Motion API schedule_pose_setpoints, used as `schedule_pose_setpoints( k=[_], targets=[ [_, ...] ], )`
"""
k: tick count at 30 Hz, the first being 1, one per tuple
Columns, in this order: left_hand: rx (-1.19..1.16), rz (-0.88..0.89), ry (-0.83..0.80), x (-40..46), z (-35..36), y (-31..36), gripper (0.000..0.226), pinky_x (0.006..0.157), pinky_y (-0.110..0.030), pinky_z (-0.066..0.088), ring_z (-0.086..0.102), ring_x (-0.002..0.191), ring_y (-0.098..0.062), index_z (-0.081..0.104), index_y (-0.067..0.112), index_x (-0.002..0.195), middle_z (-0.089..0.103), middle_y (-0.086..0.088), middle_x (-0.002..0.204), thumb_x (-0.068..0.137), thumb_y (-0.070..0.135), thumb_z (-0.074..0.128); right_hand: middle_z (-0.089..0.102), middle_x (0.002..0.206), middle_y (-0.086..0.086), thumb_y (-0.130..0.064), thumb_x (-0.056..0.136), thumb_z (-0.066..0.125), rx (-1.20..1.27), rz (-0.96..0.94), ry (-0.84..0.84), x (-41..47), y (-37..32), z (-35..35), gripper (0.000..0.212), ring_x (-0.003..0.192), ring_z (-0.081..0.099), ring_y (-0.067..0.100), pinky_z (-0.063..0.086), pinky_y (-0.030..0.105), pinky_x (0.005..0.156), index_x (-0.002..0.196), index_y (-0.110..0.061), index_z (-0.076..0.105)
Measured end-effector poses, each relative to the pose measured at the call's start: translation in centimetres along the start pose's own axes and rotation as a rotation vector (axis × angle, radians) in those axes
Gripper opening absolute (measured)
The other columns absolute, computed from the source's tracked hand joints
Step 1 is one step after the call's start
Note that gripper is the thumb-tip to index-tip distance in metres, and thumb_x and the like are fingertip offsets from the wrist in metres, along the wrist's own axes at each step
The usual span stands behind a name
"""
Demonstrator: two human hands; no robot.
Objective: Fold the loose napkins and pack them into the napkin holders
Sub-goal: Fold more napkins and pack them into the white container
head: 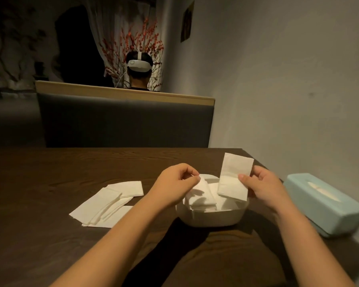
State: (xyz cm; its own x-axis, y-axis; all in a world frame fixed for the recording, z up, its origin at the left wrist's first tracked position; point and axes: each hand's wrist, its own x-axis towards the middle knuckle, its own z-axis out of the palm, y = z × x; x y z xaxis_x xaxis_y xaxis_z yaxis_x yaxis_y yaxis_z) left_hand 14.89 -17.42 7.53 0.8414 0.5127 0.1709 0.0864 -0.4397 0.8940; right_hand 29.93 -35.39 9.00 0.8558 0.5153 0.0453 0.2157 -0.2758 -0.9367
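Napkin, folded [234,177], pinched upright in right hand [263,185] over white holder [211,219]; left hand [175,181] pinches packed napkins [201,193] aside w/ fingertips; next: slot it into the gap.

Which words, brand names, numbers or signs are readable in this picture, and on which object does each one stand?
None can be read.
The light blue tissue box shows no print.
The white holder and the napkins on the table are plain.
The dark picture on the wall is too dim and blurred to read.
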Motion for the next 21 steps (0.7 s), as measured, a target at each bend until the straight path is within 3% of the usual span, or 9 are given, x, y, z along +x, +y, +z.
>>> schedule_pose_setpoints(
  k=[3,6,9,11,13,16,18,21],
  targets=[
    [0.083,0.029,-0.002,0.1,0.7,-0.2,0.014,0.092,-0.025,0.054,0.063,0.101,-0.006,0.066,0.029,0.109,0.068,0.011,0.108,0.096,0.025,0.064,0.069,0.113,0.001,-0.014,0.097,0.06,-0.187,0.077,-0.038,2.0,0.3,-1.0,0.026,0.093,0.066,0.016,0.051,0.026,0.062,0.122,-0.019,0.06],
    [0.255,0.074,-0.05,0.1,1.7,-0.5,0.029,0.103,-0.026,0.045,0.054,0.12,-0.006,0.058,0.032,0.128,0.059,0.013,0.131,0.099,0.028,0.058,0.066,0.106,-0.001,-0.013,0.097,0.058,-0.38,0.137,-0.17,2.8,-0.1,-0.4,0.013,0.091,0.064,0.013,0.047,0.023,0.059,0.108,-0.02,0.06],
    [0.403,0.075,-0.104,0.4,2.4,-0.9,0.043,0.119,-0.041,0.032,0.037,0.143,-0.013,0.044,0.036,0.144,0.044,0.011,0.153,0.102,0.038,0.052,0.064,0.101,0.0,-0.012,0.096,0.057,-0.549,0.164,-0.249,3.3,-0.3,1.0,0.009,0.089,0.062,0.013,0.045,0.023,0.061,0.098,-0.021,0.058],
    [0.512,0.04,-0.176,0.5,2.7,-0.9,0.049,0.124,-0.054,0.013,0.017,0.153,-0.017,0.033,0.035,0.152,0.028,0.008,0.163,0.104,0.041,0.046,0.063,0.103,0.003,-0.011,0.095,0.057,-0.573,0.188,-0.272,3.5,-0.3,1.5,0.009,0.092,0.061,0.016,0.048,0.027,0.067,0.099,-0.019,0.059],
    [0.593,0.034,-0.223,0.6,3.0,-1.0,0.052,0.123,-0.059,0.0,0.005,0.155,-0.018,0.027,0.034,0.155,0.017,0.008,0.167,0.106,0.041,0.042,0.064,0.106,0.006,-0.011,0.095,0.056,-0.58,0.205,-0.293,3.7,-0.2,1.9,0.01,0.098,0.062,0.021,0.054,0.034,0.078,0.102,-0.016,0.061],
    [0.606,0.027,-0.245,0.5,3.1,-1.3,0.051,0.121,-0.06,-0.003,0.004,0.155,-0.019,0.027,0.032,0.155,0.017,0.008,0.167,0.106,0.041,0.04,0.064,0.111,0.011,-0.01,0.094,0.055,-0.609,0.219,-0.311,3.8,0.1,2.5,0.016,0.104,0.062,0.026,0.054,0.041,0.09,0.108,-0.012,0.063],
    [0.604,0.032,-0.239,0.4,3.1,-1.7,0.05,0.121,-0.061,-0.002,0.005,0.155,-0.018,0.028,0.031,0.154,0.019,0.008,0.166,0.106,0.041,0.038,0.064,0.109,0.01,-0.011,0.093,0.055,-0.627,0.23,-0.307,4.0,0.3,2.7,0.02,0.102,0.062,0.024,0.055,0.038,0.088,0.111,-0.009,0.062],
    [0.558,0.049,-0.208,0.2,2.8,-2.0,0.05,0.122,-0.058,-0.002,0.004,0.155,-0.017,0.028,0.031,0.155,0.021,0.009,0.166,0.107,0.042,0.036,0.062,0.104,0.006,-0.015,0.094,0.055,-0.671,0.174,-0.261,3.9,0.4,2.6,0.025,0.091,0.061,0.019,0.05,0.03,0.071,0.118,-0.008,0.059]
  ],
)
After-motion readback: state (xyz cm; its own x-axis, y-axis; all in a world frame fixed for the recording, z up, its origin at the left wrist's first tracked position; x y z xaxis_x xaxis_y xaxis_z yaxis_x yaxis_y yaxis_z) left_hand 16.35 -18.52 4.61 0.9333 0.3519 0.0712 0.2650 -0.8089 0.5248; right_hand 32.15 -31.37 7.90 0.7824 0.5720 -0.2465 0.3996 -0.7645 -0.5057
